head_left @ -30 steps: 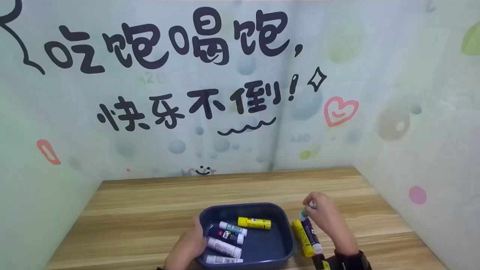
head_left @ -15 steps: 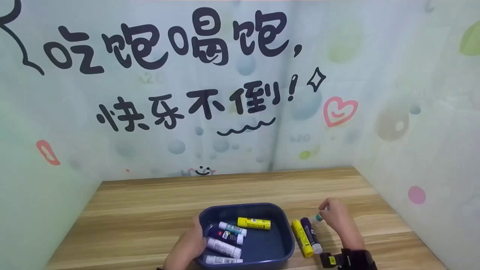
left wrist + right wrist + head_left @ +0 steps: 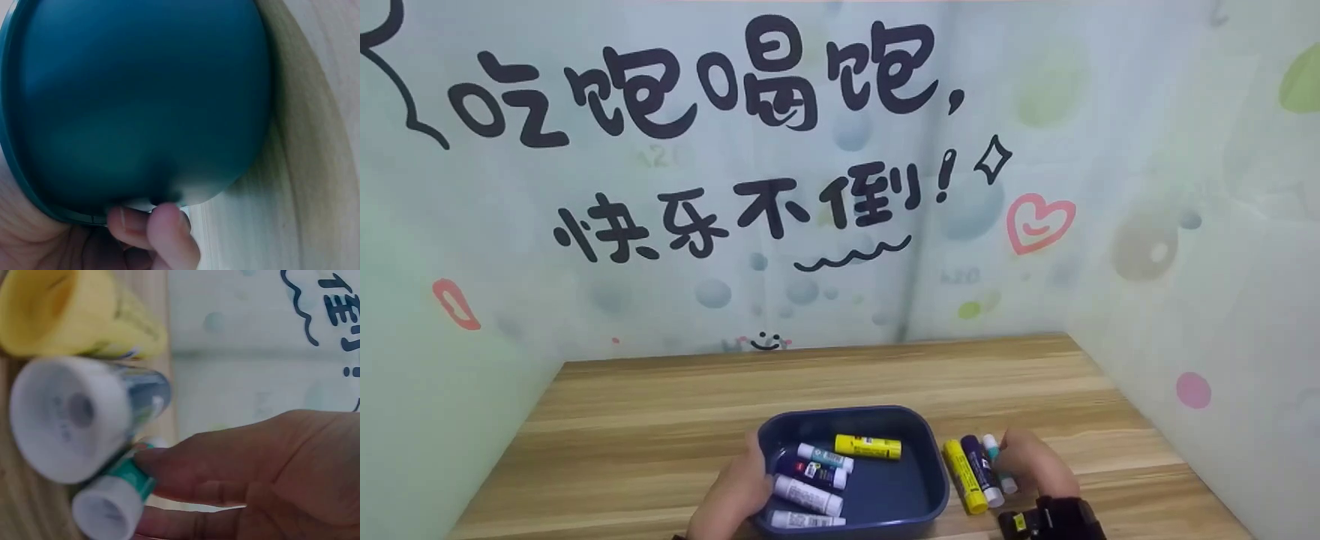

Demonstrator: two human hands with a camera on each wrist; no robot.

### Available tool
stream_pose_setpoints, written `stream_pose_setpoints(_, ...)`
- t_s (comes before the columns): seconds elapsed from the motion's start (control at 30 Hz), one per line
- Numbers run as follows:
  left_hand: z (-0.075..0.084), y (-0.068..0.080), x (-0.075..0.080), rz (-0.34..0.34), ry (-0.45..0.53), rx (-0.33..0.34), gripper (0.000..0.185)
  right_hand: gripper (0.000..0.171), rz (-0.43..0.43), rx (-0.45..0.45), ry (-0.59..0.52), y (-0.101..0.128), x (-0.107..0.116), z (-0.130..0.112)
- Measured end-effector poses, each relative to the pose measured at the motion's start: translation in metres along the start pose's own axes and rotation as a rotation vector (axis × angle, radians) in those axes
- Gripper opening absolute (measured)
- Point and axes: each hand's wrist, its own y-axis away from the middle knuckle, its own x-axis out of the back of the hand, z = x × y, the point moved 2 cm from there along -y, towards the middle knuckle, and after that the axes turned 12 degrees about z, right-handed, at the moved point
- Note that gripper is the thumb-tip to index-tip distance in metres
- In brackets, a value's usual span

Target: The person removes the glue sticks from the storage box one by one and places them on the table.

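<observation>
A dark blue tray point(image 3: 847, 412) sits on the wooden table and holds a yellow glue stick point(image 3: 868, 446) and several white and dark ones. My left hand point(image 3: 751, 466) grips the tray's front-left rim; in the left wrist view its fingers point(image 3: 163, 230) curl under the tray's wall point(image 3: 140, 101). Right of the tray lie a yellow stick point(image 3: 964, 484) and a purple stick point(image 3: 979, 465), side by side. My right hand point(image 3: 1009, 463) pinches a white stick with a teal band point(image 3: 992, 448), low on the table against the purple one. The right wrist view shows that teal-banded stick point(image 3: 112, 506) between my fingers point(image 3: 185, 461).
Patterned panels with black lettering close off the table at the back point(image 3: 735, 225), left and right point(image 3: 1222, 337). Bare wooden tabletop point(image 3: 697, 390) stretches behind and to the left of the tray.
My right hand carried the teal-banded stick from above the row down and toward me, setting it alongside the purple stick. The left hand and the tray stayed put.
</observation>
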Motion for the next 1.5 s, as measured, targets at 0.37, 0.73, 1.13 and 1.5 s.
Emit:
stream_pose_setpoints(0.37,0.000,0.000,0.000,0.020,0.000,0.010,0.064,0.017,-0.064,-0.006,0.017,0.002,0.000,0.002)
stream_pose_setpoints(0.73,0.001,0.002,0.000,0.028,-0.001,-0.027,0.063,0.037,-0.072,0.045,-0.007,0.011,0.014,-0.006)
stream_pose_setpoints(1.13,0.000,0.001,-0.001,0.032,0.016,-0.030,0.064,0.036,0.054,0.228,0.070,0.024,0.030,-0.032)
stream_pose_setpoints(1.5,0.000,0.001,-0.001,0.022,0.006,-0.026,0.064,0.035,0.147,0.338,0.033,0.040,0.027,-0.062)
